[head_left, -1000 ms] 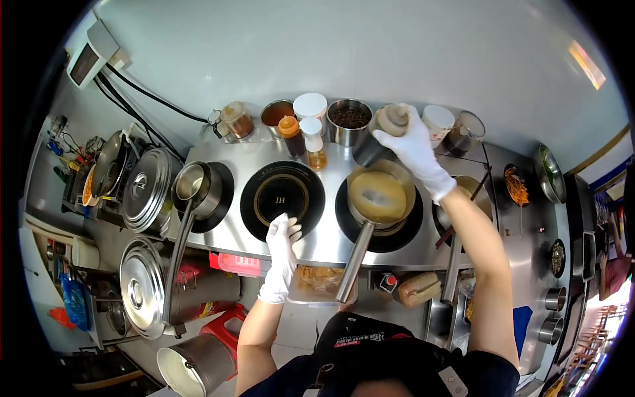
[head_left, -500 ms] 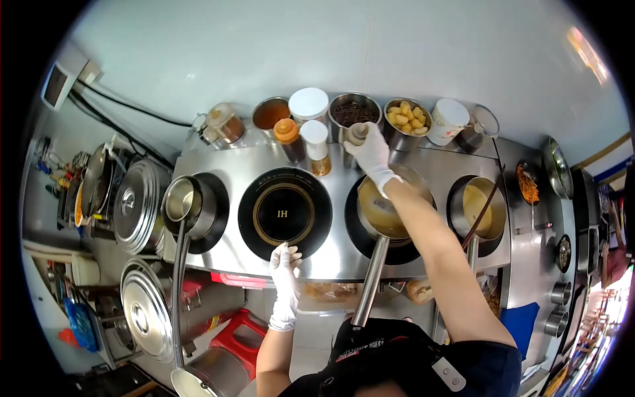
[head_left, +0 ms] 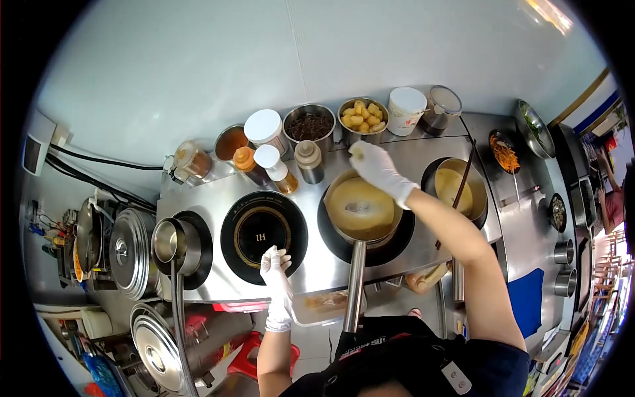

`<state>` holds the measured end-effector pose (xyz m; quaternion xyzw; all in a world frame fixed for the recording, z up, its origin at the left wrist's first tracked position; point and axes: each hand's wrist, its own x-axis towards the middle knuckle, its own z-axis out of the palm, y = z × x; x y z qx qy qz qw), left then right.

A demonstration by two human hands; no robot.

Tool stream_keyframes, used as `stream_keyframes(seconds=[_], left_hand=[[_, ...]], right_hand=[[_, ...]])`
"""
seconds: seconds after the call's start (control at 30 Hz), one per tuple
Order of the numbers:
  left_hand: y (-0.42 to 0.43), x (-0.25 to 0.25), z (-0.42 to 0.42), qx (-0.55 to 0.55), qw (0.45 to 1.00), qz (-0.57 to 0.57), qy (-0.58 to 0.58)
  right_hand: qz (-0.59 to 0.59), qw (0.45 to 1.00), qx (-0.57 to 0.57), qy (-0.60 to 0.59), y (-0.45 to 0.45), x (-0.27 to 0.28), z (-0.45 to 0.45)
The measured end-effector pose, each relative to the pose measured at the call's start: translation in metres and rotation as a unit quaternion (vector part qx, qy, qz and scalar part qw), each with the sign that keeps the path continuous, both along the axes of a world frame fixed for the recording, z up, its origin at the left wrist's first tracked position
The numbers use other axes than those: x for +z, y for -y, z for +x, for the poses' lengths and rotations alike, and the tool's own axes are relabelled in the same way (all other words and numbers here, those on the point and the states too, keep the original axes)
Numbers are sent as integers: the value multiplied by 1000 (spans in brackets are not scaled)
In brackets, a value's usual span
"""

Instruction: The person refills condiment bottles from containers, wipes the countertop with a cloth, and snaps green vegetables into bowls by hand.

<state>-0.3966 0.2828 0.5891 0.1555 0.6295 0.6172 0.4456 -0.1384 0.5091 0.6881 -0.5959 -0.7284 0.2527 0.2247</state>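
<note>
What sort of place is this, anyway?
Most likely a restaurant kitchen: there is a black induction cooktop marked IH, a long-handled saucepan of pale yellow liquid, and what look like wooden chairs off to the far right.

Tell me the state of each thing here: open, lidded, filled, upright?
Left white-gloved hand: fingers curled, over the near edge of the black round hotplate.
Right white-gloved hand: fingers bent; grip contents unclear.
Central long-handled steel saucepan: uncovered, pale liquid inside.
Steel saucepan to its right: uncovered, brown sticks across it.
Round steel pot of yellow chunks: uncovered, full.
Grey cylindrical plastic bottle: upright.
Rear-left white round plastic tub: lidded.
</note>
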Motion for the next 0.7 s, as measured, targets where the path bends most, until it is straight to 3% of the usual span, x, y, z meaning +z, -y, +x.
stream_keyframes(seconds=[0.13, 0.27, 0.33, 0.4, 0.53, 0.57, 0.6, 0.7], left_hand=[[-16, 11, 9, -10, 999, 33, -27], [-28, 47, 31, -37, 994, 40, -98], [-29, 71, 49, -64, 986, 78, -136], [-30, 87, 57, -107, 975, 103, -165], [-28, 150, 111, -134, 943, 100, -287], [-25, 167, 126, -145, 925, 74, -344], [-26, 167, 131, -170, 937, 126, -277], [-13, 198, 184, -220, 908, 206, -291]], right_hand=[[65, 997, -18, -24, 6, 2, 70], [87, 987, -31, -133, 63, 32, 127], [30, 981, -90, -171, 107, 48, 155], [-8, 929, -120, -350, 152, 35, 193], [8, 856, -282, -433, 252, 21, 269], [3, 842, -343, -415, 281, 17, 288], [44, 842, -402, -359, 309, -3, 311], [53, 792, -564, -228, 411, -25, 377]])
